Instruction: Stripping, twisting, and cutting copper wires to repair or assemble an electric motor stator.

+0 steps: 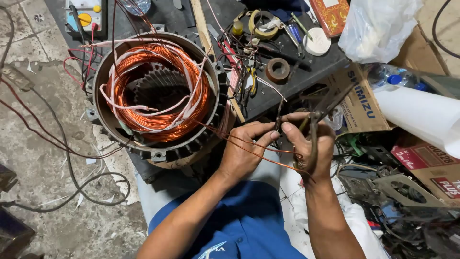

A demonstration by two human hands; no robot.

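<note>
A round motor stator (158, 96) with bright copper windings and pink-white sleeved leads lies in front of me on a dark board. Thin copper wires (239, 141) run from it to my hands. My left hand (244, 151) pinches these wires between thumb and fingers. My right hand (311, 144) grips a pair of dark pliers (318, 110), whose jaws point up and away, and also touches the wire ends. Both hands meet just right of the stator, above my lap.
Tape rolls (278, 70), small tools and a yellow multimeter (86, 14) lie on the dark board. Cardboard boxes (359, 103), a white plastic bag (378, 26), a plastic bottle (397, 76) and scrap parts crowd the right. Cables trail over the concrete floor at left.
</note>
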